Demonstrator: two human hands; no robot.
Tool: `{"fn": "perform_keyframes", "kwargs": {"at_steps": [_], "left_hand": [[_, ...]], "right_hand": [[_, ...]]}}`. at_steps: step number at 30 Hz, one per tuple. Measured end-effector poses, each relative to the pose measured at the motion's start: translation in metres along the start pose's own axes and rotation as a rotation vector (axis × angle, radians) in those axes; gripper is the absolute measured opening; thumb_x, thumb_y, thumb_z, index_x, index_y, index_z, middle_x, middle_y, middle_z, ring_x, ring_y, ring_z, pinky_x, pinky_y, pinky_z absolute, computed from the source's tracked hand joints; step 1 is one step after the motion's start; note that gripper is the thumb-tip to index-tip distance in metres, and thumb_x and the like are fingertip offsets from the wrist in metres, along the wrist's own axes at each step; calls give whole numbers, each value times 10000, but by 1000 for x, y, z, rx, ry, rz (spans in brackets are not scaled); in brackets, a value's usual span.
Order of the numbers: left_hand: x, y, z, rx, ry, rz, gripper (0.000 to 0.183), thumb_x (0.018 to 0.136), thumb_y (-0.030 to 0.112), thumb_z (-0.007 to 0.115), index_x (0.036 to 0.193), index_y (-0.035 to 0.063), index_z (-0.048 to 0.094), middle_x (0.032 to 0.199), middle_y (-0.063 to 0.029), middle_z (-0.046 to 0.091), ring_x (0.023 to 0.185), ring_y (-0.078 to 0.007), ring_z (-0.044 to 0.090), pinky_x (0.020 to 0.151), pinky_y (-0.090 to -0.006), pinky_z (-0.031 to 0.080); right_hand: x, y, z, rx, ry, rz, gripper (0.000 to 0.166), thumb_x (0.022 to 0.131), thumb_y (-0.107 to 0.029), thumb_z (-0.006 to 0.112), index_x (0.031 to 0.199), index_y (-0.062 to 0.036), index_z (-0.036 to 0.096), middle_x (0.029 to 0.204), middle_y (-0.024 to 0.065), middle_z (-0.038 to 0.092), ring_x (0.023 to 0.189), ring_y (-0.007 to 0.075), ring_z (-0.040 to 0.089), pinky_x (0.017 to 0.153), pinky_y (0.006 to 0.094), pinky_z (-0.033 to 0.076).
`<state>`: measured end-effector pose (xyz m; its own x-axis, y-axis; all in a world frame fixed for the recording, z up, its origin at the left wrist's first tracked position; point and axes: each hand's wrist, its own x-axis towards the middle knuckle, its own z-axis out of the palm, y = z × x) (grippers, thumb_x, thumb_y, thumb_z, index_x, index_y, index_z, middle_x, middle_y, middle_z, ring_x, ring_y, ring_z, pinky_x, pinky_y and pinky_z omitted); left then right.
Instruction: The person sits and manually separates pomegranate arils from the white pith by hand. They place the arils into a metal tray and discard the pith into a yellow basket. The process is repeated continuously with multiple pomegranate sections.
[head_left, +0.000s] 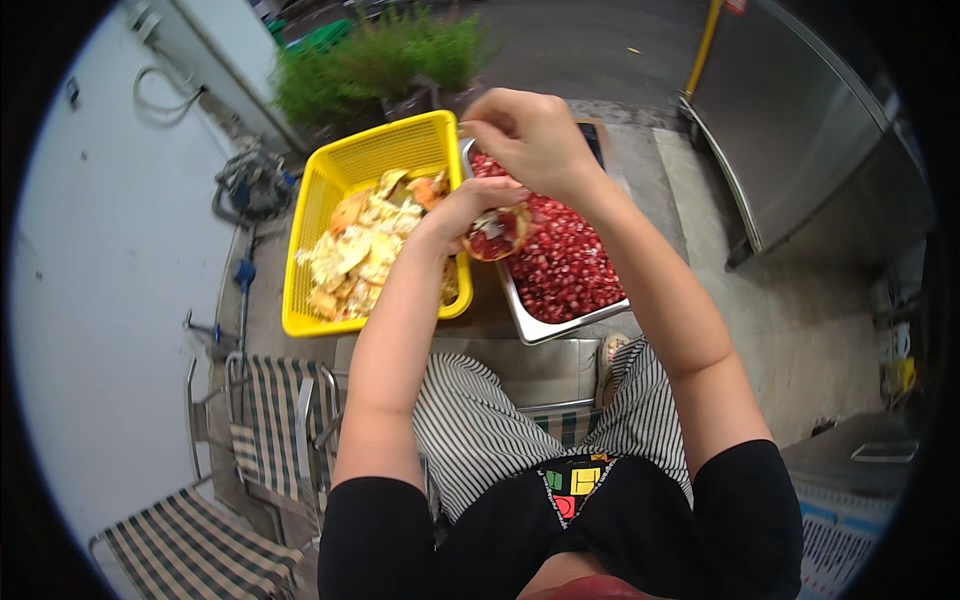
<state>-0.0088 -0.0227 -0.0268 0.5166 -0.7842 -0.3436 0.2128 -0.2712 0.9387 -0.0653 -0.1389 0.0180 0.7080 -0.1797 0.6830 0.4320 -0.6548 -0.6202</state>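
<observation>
My left hand (472, 206) grips an opened pomegranate piece (496, 234), its cut face showing red seeds and pale membrane. It hovers between a yellow plastic basket (296, 289) and a stainless steel pan (529, 330). Pomegranate peel and pale membrane (364, 251) lie heaped inside the basket. Loose red pomegranate seeds (566, 262) fill the pan. Just above and beyond the left hand is my right hand (529, 139), fingers curled, close to the basket's right rim. Blur and the hand itself hide whether anything is between its fingertips.
Green leafy plants (382, 64) stand behind the basket. On the right is a large stainless steel cabinet (802, 112). Folding chairs with checked fabric (202, 536) stand at lower left, beside a white wall (97, 300). A dark object (591, 142) lies beyond the pan.
</observation>
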Motion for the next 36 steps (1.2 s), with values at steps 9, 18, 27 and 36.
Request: {"fn": "perform_keyframes", "kwargs": {"at_steps": [9, 18, 27, 36], "left_hand": [[68, -74, -50, -8, -76, 130, 264, 854, 187, 501, 1082, 57, 532, 973, -45, 590, 788, -104, 561, 628, -235, 440], [103, -76, -47, -335, -499, 206, 330, 903, 156, 419, 1180, -20, 453, 1098, -97, 572, 995, -170, 561, 881, -299, 442], [16, -8, -8, -224, -148, 69, 341, 821, 131, 591, 1117, -9, 498, 948, -86, 616, 821, -167, 632, 715, -277, 520], [20, -15, -16, 55, -185, 134, 484, 788, 175, 656, 1204, -6, 487, 964, -23, 600, 805, -81, 578, 700, -221, 477]], "right_hand": [[45, -21, 117, -424, -878, -90, 470, 679, 47, 571, 1105, -151, 597, 989, 110, 627, 984, 281, 570, 874, 412, 434], [39, -39, 115, -469, -851, -130, 505, 702, 35, 541, 1193, -79, 518, 1066, 145, 598, 940, 269, 595, 814, 355, 474], [-13, 18, -33, 187, -22, 239, 202, 840, -96, 564, 1009, 2, 616, 852, 64, 640, 753, 101, 599, 652, 221, 493], [-67, 49, -41, 369, -104, 387, 198, 798, -143, 616, 930, 0, 648, 820, 98, 654, 739, 133, 604, 671, 267, 478]]}}
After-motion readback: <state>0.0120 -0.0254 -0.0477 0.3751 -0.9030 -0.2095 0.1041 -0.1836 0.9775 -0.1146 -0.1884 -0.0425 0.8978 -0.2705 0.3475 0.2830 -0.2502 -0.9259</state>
